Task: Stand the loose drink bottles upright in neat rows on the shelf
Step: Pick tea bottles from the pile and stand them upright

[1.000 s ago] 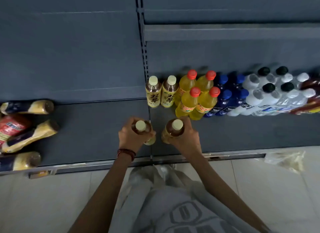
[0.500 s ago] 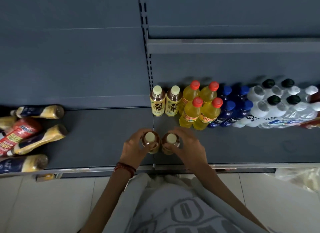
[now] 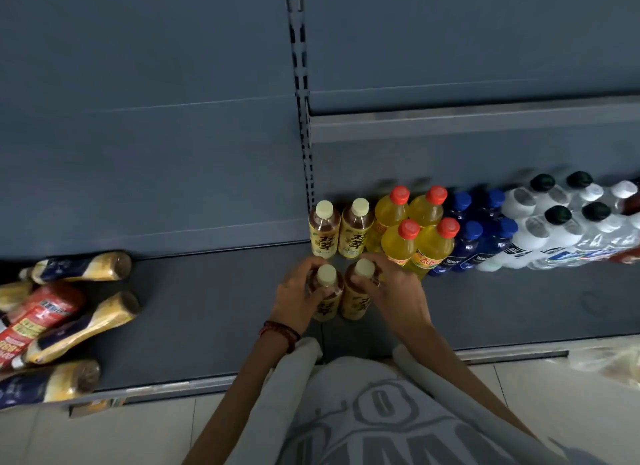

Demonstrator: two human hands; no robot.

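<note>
The dark grey shelf (image 3: 207, 308) runs across the whole view, backed by grey panels and split by a slotted upright (image 3: 300, 101); pale floor tiles (image 3: 104, 433) lie below its front edge. On the right half of the shelf stand upright rows, each two deep: clear water bottles (image 3: 568, 236) with black and white caps at the far right, then dark blue bottles (image 3: 485, 236) with blue caps, then four yellow drink bottles (image 3: 415, 229) with red caps, and leftmost two tea bottles with cream caps, one at the back left (image 3: 324, 229) and one just beside it (image 3: 356, 228). At the left end of the shelf loose bottles (image 3: 76, 326) lie on their sides in a heap, most with dark blue and yellow wrapping, one with a red label (image 3: 38, 315).

The person's grey printed shirt (image 3: 381, 416) fills the lower middle. The left hand (image 3: 298, 296), a red bracelet (image 3: 280, 331) on its wrist, has its grip closed around the left tea bottle (image 3: 327, 291); the right hand (image 3: 398, 291) has its grip closed around the right tea bottle (image 3: 358, 291). Both held bottles are upright, just beside each other, directly in front of the two standing tea bottles. Whether their bases touch the shelf cannot be told.
</note>
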